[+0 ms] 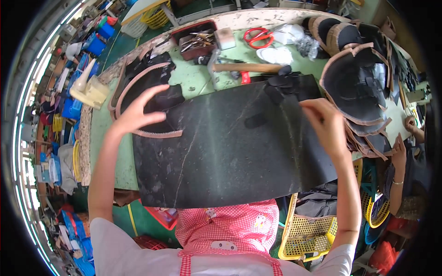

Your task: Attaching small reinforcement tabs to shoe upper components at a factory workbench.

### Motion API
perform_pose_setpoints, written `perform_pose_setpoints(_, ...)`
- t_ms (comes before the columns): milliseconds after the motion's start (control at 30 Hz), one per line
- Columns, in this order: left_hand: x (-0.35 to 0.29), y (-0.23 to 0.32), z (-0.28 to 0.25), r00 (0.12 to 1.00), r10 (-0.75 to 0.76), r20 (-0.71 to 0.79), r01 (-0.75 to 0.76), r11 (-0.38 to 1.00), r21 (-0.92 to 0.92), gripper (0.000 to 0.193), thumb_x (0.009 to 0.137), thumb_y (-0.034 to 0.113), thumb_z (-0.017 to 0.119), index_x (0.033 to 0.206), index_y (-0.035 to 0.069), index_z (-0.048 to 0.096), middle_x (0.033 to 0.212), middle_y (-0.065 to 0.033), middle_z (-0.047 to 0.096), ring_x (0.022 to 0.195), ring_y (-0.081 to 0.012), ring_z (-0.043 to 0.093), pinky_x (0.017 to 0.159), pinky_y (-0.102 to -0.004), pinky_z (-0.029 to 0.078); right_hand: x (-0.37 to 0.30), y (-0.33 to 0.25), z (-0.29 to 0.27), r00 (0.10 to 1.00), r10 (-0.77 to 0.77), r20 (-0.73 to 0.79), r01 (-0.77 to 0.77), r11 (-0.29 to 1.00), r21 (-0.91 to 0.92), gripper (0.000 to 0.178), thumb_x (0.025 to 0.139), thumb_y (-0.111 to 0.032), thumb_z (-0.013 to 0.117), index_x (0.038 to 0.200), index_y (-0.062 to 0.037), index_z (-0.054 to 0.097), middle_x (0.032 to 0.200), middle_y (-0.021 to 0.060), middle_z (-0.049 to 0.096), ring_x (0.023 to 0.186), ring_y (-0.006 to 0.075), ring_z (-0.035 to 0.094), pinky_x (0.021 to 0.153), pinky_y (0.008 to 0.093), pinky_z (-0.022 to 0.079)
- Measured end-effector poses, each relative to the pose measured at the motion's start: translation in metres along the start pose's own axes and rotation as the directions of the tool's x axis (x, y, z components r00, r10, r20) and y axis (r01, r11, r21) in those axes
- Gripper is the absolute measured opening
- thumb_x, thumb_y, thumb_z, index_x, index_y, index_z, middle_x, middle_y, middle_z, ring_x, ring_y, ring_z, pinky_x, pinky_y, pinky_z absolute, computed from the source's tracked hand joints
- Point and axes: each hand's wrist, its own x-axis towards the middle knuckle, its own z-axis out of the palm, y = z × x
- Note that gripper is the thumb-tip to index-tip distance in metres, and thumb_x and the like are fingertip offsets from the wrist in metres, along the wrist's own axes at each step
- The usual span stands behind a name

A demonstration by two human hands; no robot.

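Observation:
My left hand (pixel 138 112) is open, thumb and fingers spread, over a black shoe-upper-like piece with a brown serrated edge (pixel 154 134) at the board's left side. A large black board (pixel 221 156) lies in front of me on the green table. At its right far corner my right hand (pixel 328 124) is closed, fingertips pinched together; whatever they hold, if anything, I cannot make out. Beside those fingertips rests a heap of small black rounded pieces (pixel 282 85). One loose dark oval piece (pixel 255 120) lies nearer the board's middle.
Behind the board lie a hammer (pixel 248 67), red-handled scissors (pixel 258 37) and a box of tools (pixel 195 50). Stacked black pieces with brown edges (pixel 352 92) crowd the right. A yellow basket (pixel 306 253) stands below, and another person's hand (pixel 399 151) shows at far right.

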Motion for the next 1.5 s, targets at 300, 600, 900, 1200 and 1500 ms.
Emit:
perform_pose_setpoints(300,-0.055,-0.059,0.053,0.981,0.172,-0.088,-0.111,0.874,0.473,0.058,0.095,0.043,0.07,0.148,0.026,0.056,0.163,-0.012,0.039,0.154,-0.0353,0.029,0.126,-0.0596,0.018,0.045,0.008,0.078,0.99,0.112,0.083,-0.101,0.987,-0.126,0.037,0.082,-0.001,0.078,0.117,-0.0029,0.064,0.094,0.0101,0.064,0.067,0.02,0.058,0.067,0.0348,0.051)
perform_pose_setpoints(600,-0.061,-0.081,0.063,0.867,0.416,-0.274,-0.278,0.861,0.427,0.023,0.087,0.026,0.08,0.11,0.022,0.078,0.13,-0.002,0.071,0.135,-0.0274,0.058,0.12,-0.0558,0.034,0.045,0.0,0.068,0.956,0.273,0.107,-0.248,0.949,-0.196,0.05,0.08,-0.008,0.082,0.126,-0.0068,0.063,0.1,0.0083,0.063,0.075,0.012,0.056,0.072,0.0293,0.051)
perform_pose_setpoints(900,-0.114,0.01,0.076,0.824,0.415,-0.386,-0.477,0.875,-0.078,0.013,0.094,0.003,0.068,0.098,0.007,0.055,0.133,-0.0246,0.067,0.134,-0.0337,0.06,0.114,-0.0522,0.041,0.03,-0.002,0.077,0.937,0.348,0.034,-0.35,0.932,0.091,0.031,0.087,-0.014,0.08,0.115,-0.0031,0.075,0.091,0.0058,0.074,0.078,0.0103,0.065,0.072,0.0274,0.052)
perform_pose_setpoints(1200,-0.121,0.039,0.12,0.927,0.301,-0.225,-0.36,0.884,-0.299,0.019,0.085,0.015,0.082,0.096,0.007,0.068,0.088,-0.0036,0.07,0.082,-0.0193,0.065,0.072,-0.0333,0.051,-0.036,-0.097,0.057,0.799,0.329,0.504,-0.577,0.657,0.486,0.033,0.088,0.0,0.078,0.114,-0.0048,0.06,0.093,0.0006,0.068,0.085,0.0072,0.065,0.074,0.0223,0.049)
perform_pose_setpoints(1500,-0.064,0.083,0.126,0.983,-0.117,0.141,0.177,0.808,-0.562,0.013,0.095,0.009,0.075,0.088,0.002,0.067,0.07,-0.0001,0.068,0.059,-0.0016,0.063,0.044,-0.0184,0.041,-0.049,-0.12,0.104,0.88,0.158,0.449,-0.316,0.899,0.304,0.022,0.087,0.002,0.076,0.108,-0.0054,0.071,0.095,0.0022,0.07,0.086,0.0123,0.069,0.076,0.0281,0.052)
